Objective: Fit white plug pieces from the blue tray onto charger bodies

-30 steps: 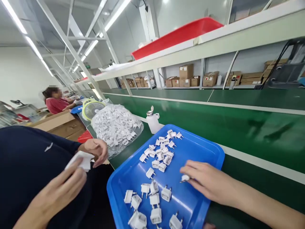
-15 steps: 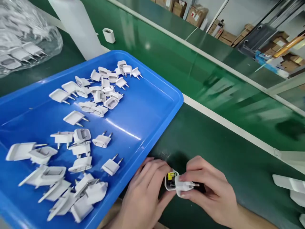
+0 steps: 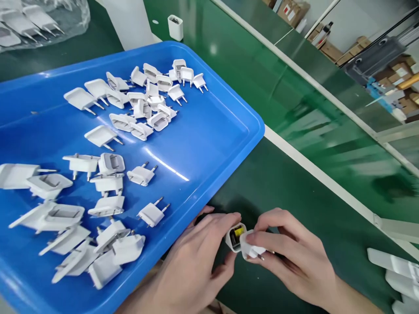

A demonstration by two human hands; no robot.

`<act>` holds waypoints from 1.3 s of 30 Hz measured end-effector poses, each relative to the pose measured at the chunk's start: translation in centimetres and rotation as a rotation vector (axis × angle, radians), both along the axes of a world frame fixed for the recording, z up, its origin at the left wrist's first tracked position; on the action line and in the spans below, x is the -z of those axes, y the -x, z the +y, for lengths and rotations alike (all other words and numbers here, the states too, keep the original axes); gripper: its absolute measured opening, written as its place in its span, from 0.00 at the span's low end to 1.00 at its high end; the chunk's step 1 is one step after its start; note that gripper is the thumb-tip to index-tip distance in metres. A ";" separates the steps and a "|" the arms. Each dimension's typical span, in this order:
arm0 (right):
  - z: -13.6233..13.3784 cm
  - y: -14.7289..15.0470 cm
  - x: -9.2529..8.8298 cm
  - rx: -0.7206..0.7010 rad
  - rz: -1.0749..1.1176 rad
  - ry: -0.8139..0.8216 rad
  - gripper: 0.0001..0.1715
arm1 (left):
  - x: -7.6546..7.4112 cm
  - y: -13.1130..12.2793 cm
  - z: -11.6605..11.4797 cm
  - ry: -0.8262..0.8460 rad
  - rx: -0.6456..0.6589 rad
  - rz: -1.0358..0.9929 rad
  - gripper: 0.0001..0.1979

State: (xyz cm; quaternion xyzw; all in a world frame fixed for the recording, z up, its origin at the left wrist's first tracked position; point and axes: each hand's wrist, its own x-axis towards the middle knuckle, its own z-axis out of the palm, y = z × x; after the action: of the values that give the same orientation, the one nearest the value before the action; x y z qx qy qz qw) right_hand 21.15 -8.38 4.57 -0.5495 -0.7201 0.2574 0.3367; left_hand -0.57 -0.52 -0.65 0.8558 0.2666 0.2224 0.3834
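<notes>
Glossy green belting covers the bench [image 3: 288,183], smooth enough to mirror the lights, with a pale strip running slantwise across it. On its near left part sits a shallow blue plastic tray [image 3: 209,126] with rounded corners and a raised lip; its floor is slick and shiny. Scattered in the tray are many white plug caps [image 3: 140,113], small moulded pieces, each with two thin metal pins, some heaped at the far end and others lying singly or overlapping nearer the front. Beyond the tray, at top left, a clear crinkled plastic bag [image 3: 42,22] holds more of the same white pieces. A small white rectangular housing [image 3: 175,27] stands alone on the belt past the tray's far corner.

Just off the tray's near right edge, above the dark green surface, the left hand [image 3: 196,266] pinches a white charger body [image 3: 234,237] whose open face shows a yellow part inside. The right hand [image 3: 291,257] grips a white plug cap in hand [image 3: 250,248] between thumb and fingers, pressed against that open face, its pins pointing right. More white shapes [image 3: 396,270] lie blurred at the far right edge.
</notes>
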 end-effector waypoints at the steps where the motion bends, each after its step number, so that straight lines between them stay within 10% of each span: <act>1: 0.2 0.0 0.2 -0.021 -0.007 0.011 0.13 | 0.0 0.0 0.0 0.038 0.018 0.019 0.25; 21: 0.3 1.4 1.7 0.003 -0.065 -0.045 0.17 | 0.8 0.3 -0.6 0.126 0.050 0.055 0.22; 30: 0.1 1.6 2.6 0.147 0.169 0.177 0.03 | 0.7 0.2 -0.1 0.075 0.048 0.028 0.15; 36: -1.1 0.8 3.9 0.090 0.287 0.134 0.39 | 1.0 0.4 -0.3 0.291 -0.037 -0.104 0.31; 39: -1.4 0.8 3.1 0.008 0.296 0.127 0.36 | 0.7 0.4 -0.1 0.446 -0.016 -0.170 0.34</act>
State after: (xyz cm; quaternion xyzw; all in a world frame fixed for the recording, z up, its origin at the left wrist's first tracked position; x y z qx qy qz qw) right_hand 20.32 -9.76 1.43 -0.5286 -0.6426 0.3790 0.4049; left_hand -1.02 -0.63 -1.37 0.7260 0.2828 0.2325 0.5822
